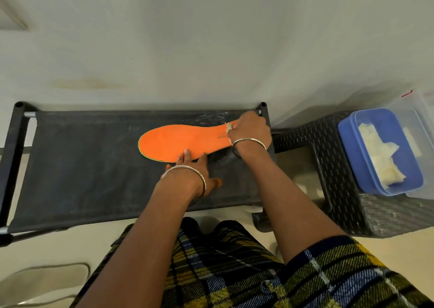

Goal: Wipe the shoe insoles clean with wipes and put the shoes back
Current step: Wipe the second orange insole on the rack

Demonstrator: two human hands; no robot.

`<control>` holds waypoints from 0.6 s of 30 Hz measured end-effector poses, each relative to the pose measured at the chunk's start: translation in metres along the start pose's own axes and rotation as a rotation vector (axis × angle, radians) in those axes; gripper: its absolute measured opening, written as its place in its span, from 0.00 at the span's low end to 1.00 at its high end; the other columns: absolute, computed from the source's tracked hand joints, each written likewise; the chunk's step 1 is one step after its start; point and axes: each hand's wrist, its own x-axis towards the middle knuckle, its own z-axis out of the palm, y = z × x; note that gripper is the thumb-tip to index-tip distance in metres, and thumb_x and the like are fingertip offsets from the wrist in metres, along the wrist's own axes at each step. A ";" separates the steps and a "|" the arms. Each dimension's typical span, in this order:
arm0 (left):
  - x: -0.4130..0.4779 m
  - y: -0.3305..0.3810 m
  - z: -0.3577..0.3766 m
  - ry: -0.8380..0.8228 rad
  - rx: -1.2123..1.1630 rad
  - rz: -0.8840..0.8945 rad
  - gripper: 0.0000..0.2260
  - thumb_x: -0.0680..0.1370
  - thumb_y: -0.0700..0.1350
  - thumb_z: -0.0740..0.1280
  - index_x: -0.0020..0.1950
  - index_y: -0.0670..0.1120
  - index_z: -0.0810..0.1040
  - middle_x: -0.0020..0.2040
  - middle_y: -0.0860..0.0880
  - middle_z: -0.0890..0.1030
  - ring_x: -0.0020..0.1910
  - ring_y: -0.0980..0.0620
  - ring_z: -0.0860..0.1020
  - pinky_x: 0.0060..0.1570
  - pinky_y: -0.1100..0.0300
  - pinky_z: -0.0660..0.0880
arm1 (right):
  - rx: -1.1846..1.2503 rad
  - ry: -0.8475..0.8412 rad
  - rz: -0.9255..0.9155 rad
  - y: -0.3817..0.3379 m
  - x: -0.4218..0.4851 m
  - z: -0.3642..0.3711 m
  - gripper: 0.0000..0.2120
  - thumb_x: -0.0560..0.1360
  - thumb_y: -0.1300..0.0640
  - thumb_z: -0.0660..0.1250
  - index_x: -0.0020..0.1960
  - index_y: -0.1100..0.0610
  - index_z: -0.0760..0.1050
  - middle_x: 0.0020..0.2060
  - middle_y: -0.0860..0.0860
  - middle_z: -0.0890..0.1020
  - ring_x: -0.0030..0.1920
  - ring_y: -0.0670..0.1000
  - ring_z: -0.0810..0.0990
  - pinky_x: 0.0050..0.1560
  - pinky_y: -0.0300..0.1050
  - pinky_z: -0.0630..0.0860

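Head view: the orange insole (183, 141) lies flat at the frame's centre on the black rack (82, 162), giving a firm wiping surface. The left hand (190, 166) pins its lower edge with straight fingers, probably to stop sliding. The right hand (249, 129) is curled round a wipe (229, 127) at the insole's right end. Spare wipes sit in the blue box (347, 143), far right.
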 end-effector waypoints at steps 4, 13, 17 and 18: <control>0.001 0.001 0.000 0.006 0.002 -0.001 0.38 0.79 0.63 0.59 0.79 0.55 0.39 0.78 0.41 0.36 0.78 0.39 0.41 0.75 0.39 0.50 | 0.084 -0.011 -0.050 -0.007 -0.003 0.006 0.07 0.74 0.54 0.72 0.50 0.55 0.82 0.49 0.55 0.84 0.51 0.58 0.83 0.46 0.46 0.78; 0.001 0.000 0.000 -0.007 -0.002 0.001 0.38 0.79 0.63 0.60 0.79 0.55 0.39 0.78 0.42 0.36 0.78 0.40 0.41 0.75 0.40 0.50 | 0.022 -0.103 -0.097 -0.010 0.000 0.003 0.16 0.69 0.44 0.74 0.51 0.53 0.83 0.53 0.53 0.84 0.53 0.58 0.83 0.52 0.50 0.81; 0.001 0.001 -0.001 -0.013 0.004 -0.008 0.38 0.79 0.63 0.59 0.79 0.55 0.39 0.78 0.42 0.35 0.78 0.40 0.41 0.75 0.39 0.50 | -0.044 -0.027 -0.074 -0.002 0.001 -0.002 0.13 0.74 0.53 0.72 0.56 0.56 0.81 0.55 0.57 0.82 0.56 0.61 0.82 0.51 0.51 0.79; 0.001 0.001 -0.001 -0.011 0.004 -0.011 0.38 0.79 0.63 0.59 0.79 0.55 0.39 0.78 0.42 0.35 0.78 0.39 0.41 0.75 0.39 0.50 | -0.033 -0.033 -0.096 -0.004 0.000 -0.001 0.11 0.74 0.55 0.72 0.55 0.56 0.81 0.54 0.57 0.82 0.55 0.61 0.82 0.51 0.50 0.80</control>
